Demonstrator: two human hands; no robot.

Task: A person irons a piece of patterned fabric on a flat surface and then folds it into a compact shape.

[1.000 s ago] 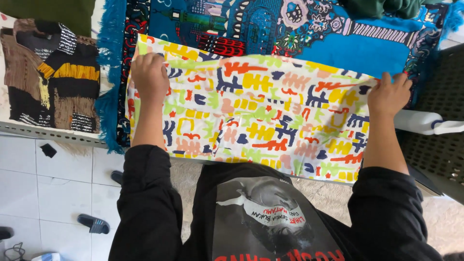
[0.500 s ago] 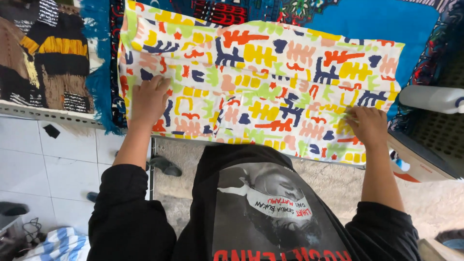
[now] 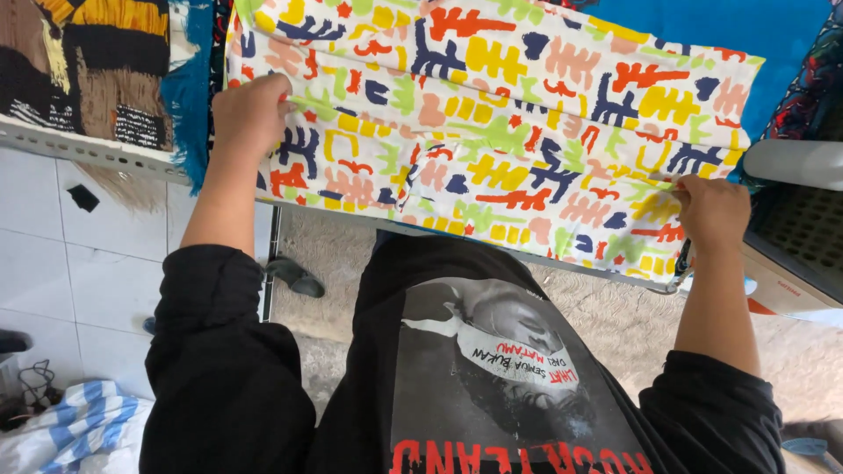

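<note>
White tiled floor below table edge (image 3: 105, 156), left hand (image 3: 250, 112) curled, gripping patterned cloth (image 3: 492, 132) at left edge, right hand (image 3: 713, 211) pinching its right edge, cloth stretched between.

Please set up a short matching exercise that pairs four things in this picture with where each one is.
Things:
1. left hand
2. right hand
3. patterned cloth
4. sandal

Places:
A. on the floor under the table edge
B. spread across the table
C. gripping the cloth's left part
D. pinching the cloth's right edge

Pairs: 1-C, 2-D, 3-B, 4-A
</note>
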